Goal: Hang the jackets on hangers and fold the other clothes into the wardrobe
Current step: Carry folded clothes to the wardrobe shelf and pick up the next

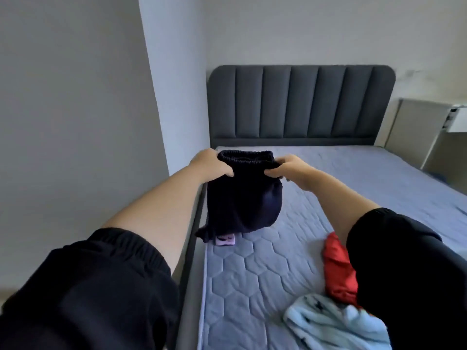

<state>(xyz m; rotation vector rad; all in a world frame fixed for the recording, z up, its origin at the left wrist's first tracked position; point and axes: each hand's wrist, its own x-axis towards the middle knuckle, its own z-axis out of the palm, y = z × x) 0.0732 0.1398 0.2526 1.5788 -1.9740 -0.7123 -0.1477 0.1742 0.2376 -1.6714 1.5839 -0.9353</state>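
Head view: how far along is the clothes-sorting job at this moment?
Done: nothing visibly finished; no wardrobe, hanger or folded pile is in view. In hand: the left hand and right hand grip the elastic waistband of a dark garment, held up over the mattress. Left: a red garment and a light blue garment lie crumpled on the mattress, unfolded.

Both hands (212, 164) (290, 169) hold dark garment (242, 198) over mattress (265, 261).
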